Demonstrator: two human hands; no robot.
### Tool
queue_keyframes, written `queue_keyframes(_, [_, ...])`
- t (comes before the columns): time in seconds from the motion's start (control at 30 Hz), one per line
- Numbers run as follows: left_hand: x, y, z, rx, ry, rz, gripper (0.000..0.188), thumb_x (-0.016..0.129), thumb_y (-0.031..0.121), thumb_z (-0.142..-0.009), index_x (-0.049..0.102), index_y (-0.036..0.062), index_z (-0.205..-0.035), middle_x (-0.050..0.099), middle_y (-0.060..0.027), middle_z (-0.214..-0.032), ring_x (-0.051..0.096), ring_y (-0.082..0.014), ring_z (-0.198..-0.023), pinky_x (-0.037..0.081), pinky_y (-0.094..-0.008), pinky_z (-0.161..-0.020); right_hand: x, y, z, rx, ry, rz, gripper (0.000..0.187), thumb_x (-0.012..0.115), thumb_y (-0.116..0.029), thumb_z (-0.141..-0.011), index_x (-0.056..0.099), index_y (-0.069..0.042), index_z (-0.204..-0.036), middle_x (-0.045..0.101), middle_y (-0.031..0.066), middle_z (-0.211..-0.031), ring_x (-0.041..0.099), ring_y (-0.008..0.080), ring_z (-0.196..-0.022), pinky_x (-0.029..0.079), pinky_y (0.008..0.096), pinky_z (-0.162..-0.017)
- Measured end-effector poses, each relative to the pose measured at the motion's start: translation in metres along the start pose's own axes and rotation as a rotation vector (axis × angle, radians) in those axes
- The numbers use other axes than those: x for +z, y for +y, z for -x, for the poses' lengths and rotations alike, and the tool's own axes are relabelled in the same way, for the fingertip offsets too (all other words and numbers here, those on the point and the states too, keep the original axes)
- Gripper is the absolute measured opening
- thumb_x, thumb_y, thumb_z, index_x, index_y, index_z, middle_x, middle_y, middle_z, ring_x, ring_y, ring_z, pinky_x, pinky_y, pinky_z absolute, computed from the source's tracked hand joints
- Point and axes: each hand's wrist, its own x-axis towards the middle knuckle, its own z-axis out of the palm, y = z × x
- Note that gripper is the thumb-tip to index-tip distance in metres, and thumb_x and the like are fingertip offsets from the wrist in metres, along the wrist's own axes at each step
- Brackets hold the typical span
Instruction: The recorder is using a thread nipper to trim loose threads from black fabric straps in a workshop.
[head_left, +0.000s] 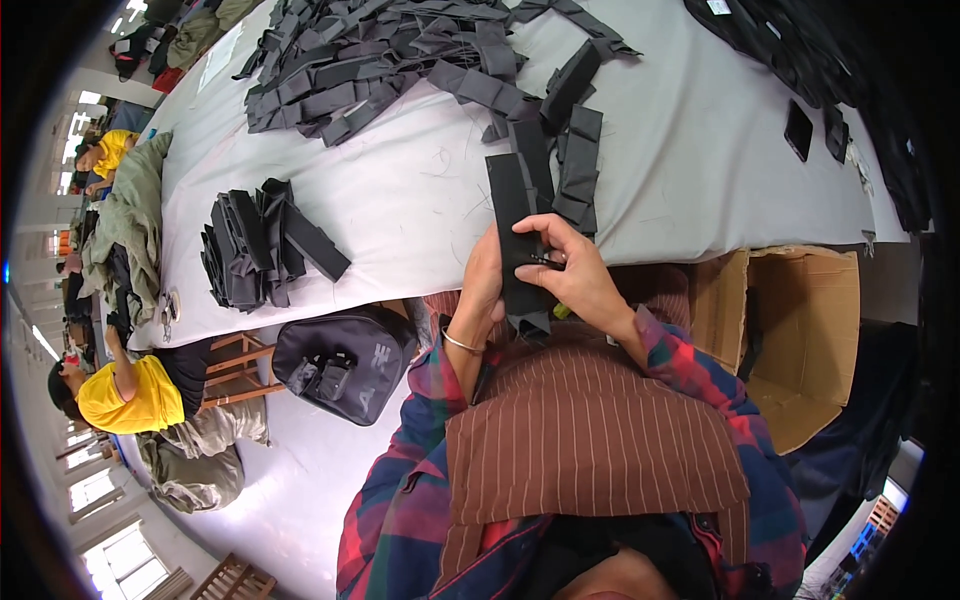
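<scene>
A black folded fabric strip (pixel 512 235) stands upright between my hands at the near table edge. My left hand (pixel 484 278) is closed round its left side. My right hand (pixel 577 276) is closed on the strip's right edge, with index finger and thumb lying on its face. A small dark slim object (pixel 546 262) shows among the right fingers; its kind is unclear. Beyond the held strip, more black strips (pixel 578 165) trail in a chain toward a large heap of strips (pixel 390 60) at the far side.
A smaller pile of black strips (pixel 250 240) lies on the white-covered table (pixel 400 200) to the left. A phone (pixel 798 130) and black garments (pixel 790 45) lie right. Below are a dark bag (pixel 345 365) and an open cardboard box (pixel 800 340). Two people in yellow sit left.
</scene>
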Motion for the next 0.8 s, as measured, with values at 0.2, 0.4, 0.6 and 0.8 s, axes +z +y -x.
queue_keyframes(0.2, [0.002,0.009,0.019,-0.109,-0.231,0.306,0.047,0.039,0.034,-0.099,0.038,0.0024,-0.135,0.052,-0.0124,-0.124,0.052,-0.0200,-0.115,0.049,-0.0363,-0.093,-0.009,0.005,-0.014,-0.014,0.194,-0.221,0.031,0.060,0.006,-0.081,0.056,-0.002,-0.111,0.057,-0.0008,-0.104,0.053,0.0061,-0.096,0.043,0.0217,-0.085])
queue_keyframes(0.4, [0.010,0.007,0.037,-0.067,-0.317,0.107,0.055,0.045,-0.005,-0.085,0.029,0.0021,-0.138,0.051,-0.0132,-0.123,0.060,-0.0236,-0.104,0.052,-0.0369,-0.089,-0.010,0.005,-0.019,-0.013,0.237,-0.297,0.027,0.063,-0.001,-0.085,0.056,-0.001,-0.111,0.058,-0.0013,-0.104,0.052,0.0051,-0.094,0.044,0.0218,-0.083])
queue_keyframes(0.6, [0.011,0.008,0.038,-0.005,-0.255,0.133,0.052,0.040,-0.008,-0.084,0.031,0.0013,-0.135,0.052,-0.0138,-0.120,0.062,-0.0234,-0.099,0.053,-0.0344,-0.086,-0.016,-0.014,-0.014,-0.136,0.259,0.627,0.028,0.067,-0.015,-0.083,0.060,-0.011,-0.110,0.059,0.0022,-0.086,0.059,0.0149,-0.075,0.046,0.0286,-0.065])
queue_keyframes(0.8, [0.002,0.004,0.034,0.100,-0.160,0.071,0.033,0.040,0.001,-0.093,0.038,0.0028,-0.126,0.057,-0.0136,-0.112,0.064,-0.0212,-0.092,0.055,-0.0324,-0.078,-0.027,-0.031,-0.001,-0.345,0.126,0.727,0.019,0.070,-0.021,-0.078,0.068,-0.012,-0.095,0.061,0.0041,-0.076,0.058,0.0229,-0.069,0.045,0.0326,-0.062])
